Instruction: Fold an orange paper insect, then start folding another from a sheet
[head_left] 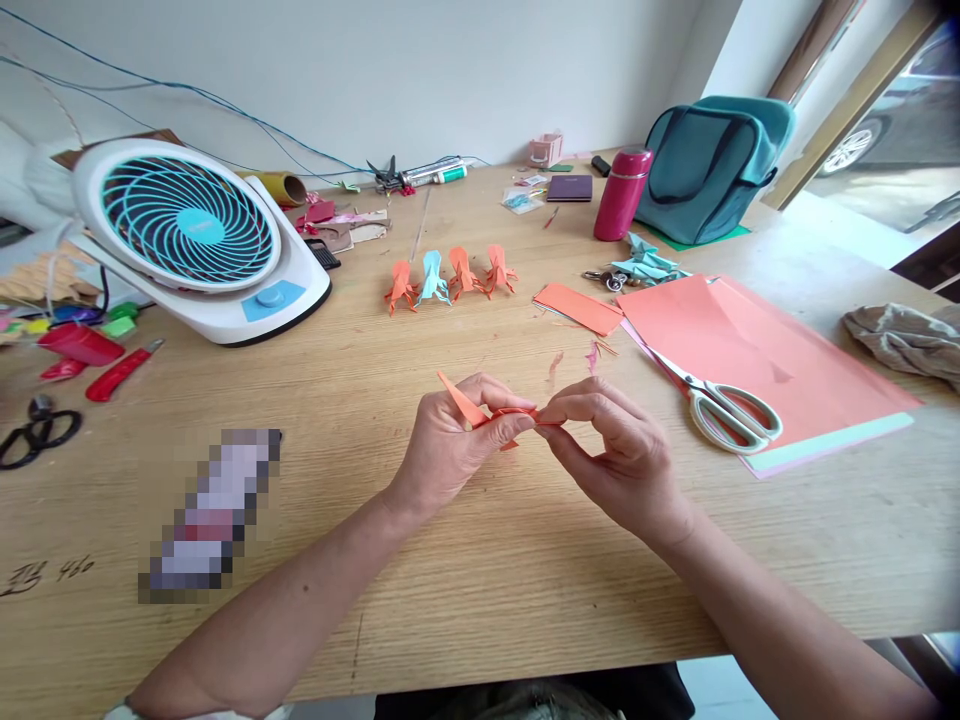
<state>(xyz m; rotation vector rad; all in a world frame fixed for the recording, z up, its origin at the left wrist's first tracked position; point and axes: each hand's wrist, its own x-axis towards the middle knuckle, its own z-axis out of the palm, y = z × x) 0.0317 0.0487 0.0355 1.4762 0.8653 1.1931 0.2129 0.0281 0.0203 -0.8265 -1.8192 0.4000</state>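
Between my hands is a folded piece of orange paper (pixel 463 402), with one pointed strip sticking up to the left. My left hand (pixel 457 440) pinches its body between thumb and fingers. The fingertips of my right hand (pixel 619 450) are closed on the paper's right end, and the fingers cover much of it. Beyond my hands stands a row of folded paper figures (pixel 462 270), most orange and one light blue. A stack of orange paper strips (pixel 577 308) lies to their right, with thin paper scraps (pixel 555 367) nearer my right hand.
White-handled scissors (pixel 731 415) rest on large orange sheets (pixel 757 340) at the right. A pink bottle (pixel 622 195) and teal bag (pixel 712 170) stand behind. At the left are a fan (pixel 259 300), a red utility knife (pixel 120 374), black-handled scissors (pixel 37 435) and a pixelated object (pixel 210 515).
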